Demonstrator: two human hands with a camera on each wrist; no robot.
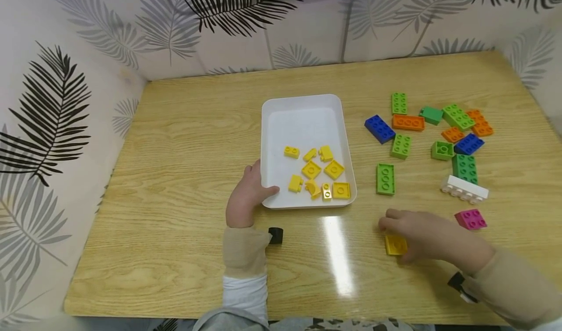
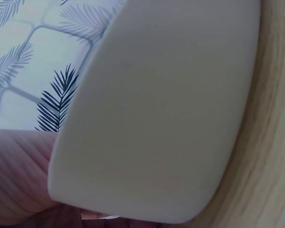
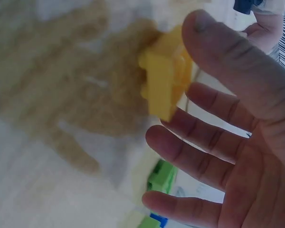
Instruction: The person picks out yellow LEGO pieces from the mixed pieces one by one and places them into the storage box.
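A white tray (image 1: 303,121) holds several small yellow bricks (image 1: 311,169), some flat and squarish, in its near half. My left hand (image 1: 247,199) grips the tray's near left corner, thumb over the rim and fingers along the outer side. In the left wrist view the tray's white wall (image 2: 156,109) covers most of those fingers. Right of the tray, my right hand (image 1: 423,236) reaches over a yellow brick (image 1: 396,244) on the table. The right wrist view has the brick (image 3: 161,80) between thumb and fingers, which are spread and fairly straight.
On the table's right side lie loose bricks: green ones (image 1: 385,179), blue ones (image 1: 380,129) and orange ones (image 1: 408,122). A white brick (image 1: 464,189) and a pink brick (image 1: 471,219) lie beyond my right forearm. Leaf-patterned cloth (image 1: 237,38) stands behind the wooden table (image 1: 184,175).
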